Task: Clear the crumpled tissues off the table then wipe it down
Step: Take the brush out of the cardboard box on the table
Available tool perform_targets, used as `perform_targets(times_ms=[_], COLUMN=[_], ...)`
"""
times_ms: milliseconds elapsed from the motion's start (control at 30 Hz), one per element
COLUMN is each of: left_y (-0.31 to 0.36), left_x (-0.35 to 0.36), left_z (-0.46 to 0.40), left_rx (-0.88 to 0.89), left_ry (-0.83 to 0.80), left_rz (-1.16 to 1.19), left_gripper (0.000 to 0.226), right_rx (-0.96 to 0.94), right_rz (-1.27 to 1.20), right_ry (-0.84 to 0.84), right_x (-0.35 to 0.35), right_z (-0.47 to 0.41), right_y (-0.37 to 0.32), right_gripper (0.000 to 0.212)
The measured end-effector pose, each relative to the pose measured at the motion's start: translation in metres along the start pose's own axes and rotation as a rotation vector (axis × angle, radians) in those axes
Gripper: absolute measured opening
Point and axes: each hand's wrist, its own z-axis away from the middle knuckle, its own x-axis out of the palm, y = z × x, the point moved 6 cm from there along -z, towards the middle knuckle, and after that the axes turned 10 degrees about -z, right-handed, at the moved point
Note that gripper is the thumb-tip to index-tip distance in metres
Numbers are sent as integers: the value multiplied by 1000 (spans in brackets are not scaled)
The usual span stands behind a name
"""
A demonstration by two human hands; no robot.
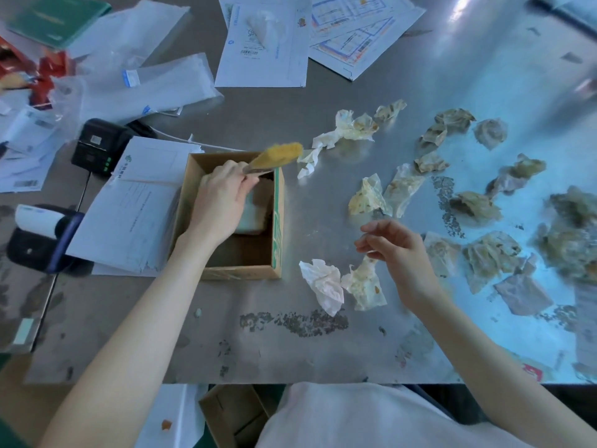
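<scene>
- Table (245, 357): metal surface. Its near edge runs across the bottom of the view, directly in front of the person's torso.
- Crumpled tissues (361, 130): stained pieces are scattered over the right half of the table, from the centre to the right border of the view. A white tissue (324, 284) lies nearest the front edge, touching a stained one on its right.
- Cardboard box (245, 253): open-topped, left of centre. Its right wall stands just beside the nearest tissues.
- Left hand (223, 202): positioned over the box opening, fingers closed around a blurred yellow item (279, 156) that projects past the far right corner of the box. The item's identity cannot be determined.
- Right hand (395, 245): raised above the table between the box and the tissue field, fingers loosely curled, thumb and forefinger close together. Whether they pinch anything cannot be determined.
- Dark crumbs (297, 321): a band lies between the white tissue and the near edge.
- Papers (139, 202): these abut the left wall of the box and cover the far-left area.
- Open room: bare metal shows along the near edge below the box and in the far centre.
</scene>
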Motion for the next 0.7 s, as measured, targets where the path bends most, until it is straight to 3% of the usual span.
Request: perform_targets(times_ms=[133,300,400,467,700], left_y=[26,44,58,68,115], left_x=[-34,-43,-49,-50,-23], left_z=[-1,0,11,18,42], left_rx=[152,216,243,187,-29], left_ry=[149,-15,-91,-125,-243], left_rz=[-98,-208,-45,60,529], left_gripper=[16,27,23,11,10], right_rx=[1,-18,-38,-55,-128], right_rz=[-6,-26,-11,-15,-11], right_ry=[21,64,117,163,233], right_x=[-6,-18,-33,-48,-98], right_z=[5,10,17,23,44], right_y=[6,8,7,6,0], right_gripper=[25,28,28,27,28])
